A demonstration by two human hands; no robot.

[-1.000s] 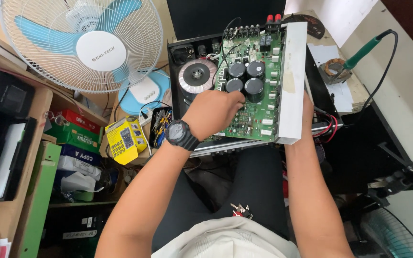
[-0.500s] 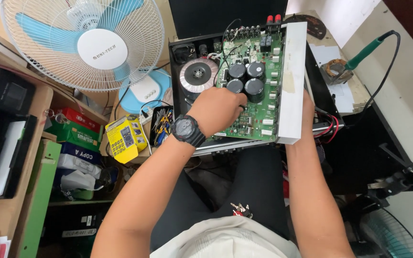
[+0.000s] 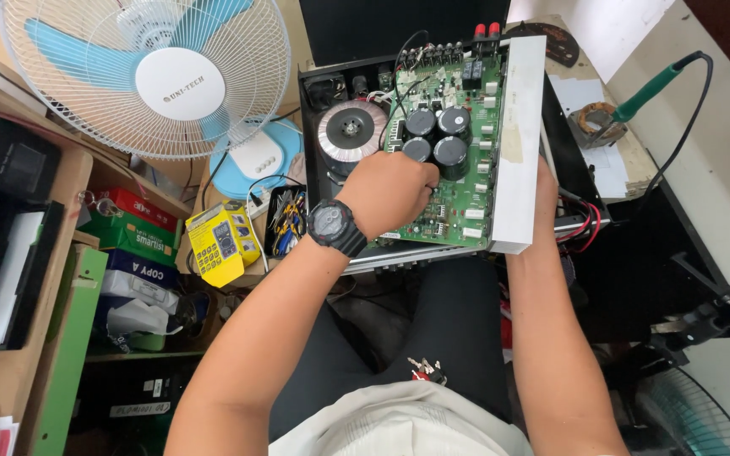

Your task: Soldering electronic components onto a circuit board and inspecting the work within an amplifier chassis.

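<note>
- Hands worked on an opened amplifier chassis [image 3: 323,93] resting across the person's lap, its lid off and insides facing up.
- Left hand [image 3: 386,192], wearing a black digital wristwatch [image 3: 337,228], was curled into a narrow fist over the green circuit board [image 3: 458,127], knuckles just beside four black cylindrical capacitors [image 3: 435,135]; whether it pinched anything could not be told.
- Right hand [image 3: 544,181] was mostly hidden behind a white rectangular panel [image 3: 517,143] along the board's right edge, fingers wrapped around that side; its grip could not be seen clearly.
- A round toroidal transformer [image 3: 350,131] sat left of the capacitors, inside the chassis.
- On the wooden shelf [image 3: 69,181] at left, stacked packages: a red flat box [image 3: 133,205] on top, a green box [image 3: 133,236] under it, and a dark blue paper ream [image 3: 141,272] below.
- A yellow multimeter [image 3: 220,243] lay between the stack and a black tray of small tools [image 3: 287,221].
- A white and blue desk fan [image 3: 149,76] stood behind these, upper left.
- At right, a green-handled soldering iron [image 3: 648,89] rested in its stand, and red wires [image 3: 583,228] trailed from the chassis.
</note>
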